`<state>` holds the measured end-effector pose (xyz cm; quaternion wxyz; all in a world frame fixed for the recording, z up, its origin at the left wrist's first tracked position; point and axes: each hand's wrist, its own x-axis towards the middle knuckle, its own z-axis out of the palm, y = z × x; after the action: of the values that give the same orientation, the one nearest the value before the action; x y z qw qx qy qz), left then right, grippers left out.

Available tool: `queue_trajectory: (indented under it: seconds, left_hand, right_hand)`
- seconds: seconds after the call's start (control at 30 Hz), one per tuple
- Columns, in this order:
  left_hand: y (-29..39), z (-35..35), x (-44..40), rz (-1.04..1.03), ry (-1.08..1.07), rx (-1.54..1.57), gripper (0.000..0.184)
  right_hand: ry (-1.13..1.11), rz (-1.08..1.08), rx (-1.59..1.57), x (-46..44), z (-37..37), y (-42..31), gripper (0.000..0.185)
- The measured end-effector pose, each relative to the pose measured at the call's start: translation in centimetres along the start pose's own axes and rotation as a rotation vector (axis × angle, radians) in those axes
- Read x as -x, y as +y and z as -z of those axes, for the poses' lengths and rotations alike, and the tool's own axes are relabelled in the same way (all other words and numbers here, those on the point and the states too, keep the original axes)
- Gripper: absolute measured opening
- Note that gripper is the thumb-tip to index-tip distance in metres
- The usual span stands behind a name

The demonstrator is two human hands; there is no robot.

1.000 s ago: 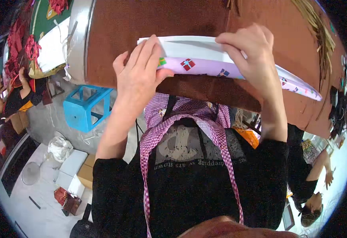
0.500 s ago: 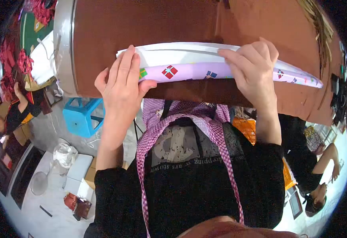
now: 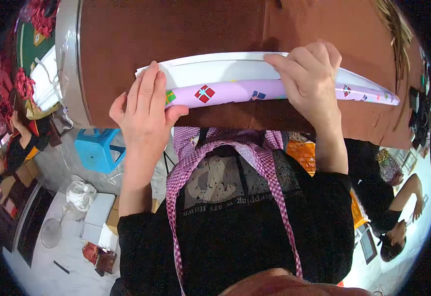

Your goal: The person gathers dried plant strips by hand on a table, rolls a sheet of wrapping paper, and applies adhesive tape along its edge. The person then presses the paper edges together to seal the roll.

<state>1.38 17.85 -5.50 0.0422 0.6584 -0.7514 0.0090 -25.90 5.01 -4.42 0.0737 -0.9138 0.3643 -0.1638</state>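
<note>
A long strip of wrapping paper (image 3: 235,91), lilac with printed gift boxes and white inside, is folded over along the near edge of the brown table. My left hand (image 3: 144,106) lies across its left end, fingers stretched out together over the paper and thumb apart at the near edge. Toward the right, my right hand (image 3: 311,81) has its fingers curled, with a fingertip on the white inner side and the rest bent over the lilac fold. The strip's right end tapers to a point beyond that hand. What lies beneath both palms is hidden.
The brown tabletop (image 3: 176,29) has a clear plastic-covered left edge (image 3: 70,64). Dry brown strips (image 3: 397,39) lie at its far right. Below stand a blue stool (image 3: 97,150) and an orange crate (image 3: 302,155). Other people (image 3: 398,212) are at both sides.
The view has shifted slightly, so the table's left edge and my left hand sit further left. Both hands stay on the wrapping paper, which keeps about the same shape.
</note>
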Motion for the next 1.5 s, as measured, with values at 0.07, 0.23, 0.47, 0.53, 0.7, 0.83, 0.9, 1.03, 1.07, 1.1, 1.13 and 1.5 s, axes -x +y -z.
queue_trajectory:
  seconds: [0.07, 0.23, 0.47, 0.53, 0.7, 0.83, 0.9, 1.03, 1.07, 1.1, 1.13, 1.5]
  left_hand:
    - [0.0, 0.0, 0.0, 0.002, -0.007, -0.003, 0.066]
    - [-0.1, 0.0, 0.0, -0.002, -0.015, -0.025, 0.066]
    - [0.0, 0.0, 0.0, 0.013, -0.016, 0.011, 0.066]
    - [0.0, 0.2, 0.0, 0.03, -0.016, 0.022, 0.067]
    - [-0.1, 0.3, 0.0, 0.03, -0.008, 0.061, 0.068]
    - [-0.5, 0.5, 0.0, 0.03, 0.014, 0.122, 0.067]
    - [-0.7, 0.6, -0.1, 0.029, 0.019, 0.139, 0.067]
    - [-0.8, 1.3, -0.8, 0.02, -0.001, 0.18, 0.067]
    - [-0.7, 1.5, -1.0, 0.013, -0.011, 0.187, 0.066]
    - [-0.8, 1.7, -1.1, 0.012, -0.01, 0.182, 0.066]
    - [-0.9, 1.8, -1.3, -0.006, -0.023, 0.163, 0.065]
    - [-1.4, 2.4, -2.2, -0.083, -0.069, 0.119, 0.061]
  right_hand:
    - [-0.003, 0.005, 0.005, -0.1, 0.0, 0.2, 0.018]
    - [-0.004, 0.019, 0.013, -0.3, -0.1, 0.2, 0.02]
    - [-0.039, 0.02, 0.038, -0.4, 0.0, 0.1, 0.023]
    - [-0.039, 0.031, 0.023, -0.6, 0.1, -0.1, 0.024]
    - [-0.073, 0.049, 0.078, -1.0, 0.3, -0.4, 0.026]
    - [-0.088, 0.043, 0.077, -0.9, 0.2, -0.5, 0.024]
    - [-0.086, 0.034, 0.07, -0.8, 0.2, -0.5, 0.024]
    - [-0.049, 0.03, 0.04, -0.7, 0.0, -0.3, 0.024]
    - [-0.044, 0.025, 0.027, -0.7, 0.0, -0.3, 0.023]
    - [-0.038, 0.025, 0.025, -0.6, -0.1, -0.2, 0.023]
    - [-0.032, 0.036, 0.024, -0.6, -0.2, -0.1, 0.023]
    - [-0.021, 0.015, 0.011, -0.4, -0.4, 0.0, 0.024]
